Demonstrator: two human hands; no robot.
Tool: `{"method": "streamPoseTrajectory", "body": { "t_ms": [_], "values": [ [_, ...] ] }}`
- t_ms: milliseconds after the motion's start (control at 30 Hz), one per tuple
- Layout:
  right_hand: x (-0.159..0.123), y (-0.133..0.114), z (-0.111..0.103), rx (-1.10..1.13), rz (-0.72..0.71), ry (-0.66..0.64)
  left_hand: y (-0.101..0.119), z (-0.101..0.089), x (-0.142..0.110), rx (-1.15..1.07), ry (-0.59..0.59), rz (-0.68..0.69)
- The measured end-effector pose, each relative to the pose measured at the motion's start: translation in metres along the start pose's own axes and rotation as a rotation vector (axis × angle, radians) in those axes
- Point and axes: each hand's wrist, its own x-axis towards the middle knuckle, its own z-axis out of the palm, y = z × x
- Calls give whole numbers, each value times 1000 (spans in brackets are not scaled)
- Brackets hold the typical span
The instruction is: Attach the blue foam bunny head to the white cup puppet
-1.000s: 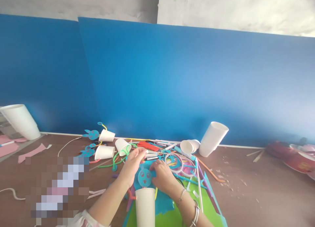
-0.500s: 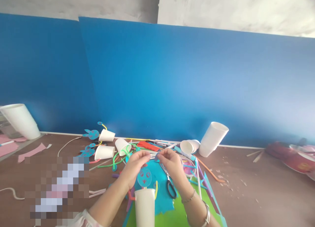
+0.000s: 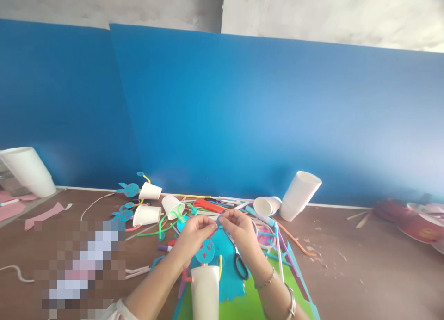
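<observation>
Just beyond the paper cup figure, both hands are raised with their fingertips almost meeting. My right hand point(image 3: 240, 230) is closed in a pinch on a small blue paper piece point(image 3: 219, 221). My left hand point(image 3: 194, 234) is pinched too, close to that piece's left edge; whatever its fingertips hold is too small to make out. Below them stands a white paper cup point(image 3: 205, 294) with a round blue paper face point(image 3: 205, 253) above it, partly covered by my left hand. A red straw arm point(image 3: 187, 278) bends out at the cup's left and a yellow straw arm point(image 3: 220, 268) at its right.
Black-handled scissors point(image 3: 241, 267) lie on torn blue paper point(image 3: 231, 287) over a green sheet point(image 3: 277, 292). Several cup figures point(image 3: 147, 215) lie at the left back. A tall cup stack point(image 3: 301, 195) leans at the right back, before a blue wall panel point(image 3: 243, 116). Paper scraps dot the brown table point(image 3: 381, 273).
My left hand has moved slightly right and down, bringing its fingertips up to the blue paper piece. My right hand has shifted slightly left. The cup figure stays nearly in place.
</observation>
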Motion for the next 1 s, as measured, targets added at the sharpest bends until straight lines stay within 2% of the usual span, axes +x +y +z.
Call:
{"method": "streamPoseTrajectory", "body": {
  "t_ms": [67, 200, 333, 600, 1000],
  "values": [
    [-2, -1, 1, 17, 8, 31, 0, 3, -1, -71, 33, -16],
    [-9, -5, 4, 67, -7, 123, 3, 10, -6, -377, 83, -63],
    [-14, -6, 9, 127, -36, 137, 6, 15, -10, -545, 130, -110],
    [-16, -1, 12, 191, -39, 125, 7, 16, -9, -570, 153, -160],
    [-18, -2, 15, 192, -26, 116, 6, 15, -10, -521, 159, -147]
  ]
}}
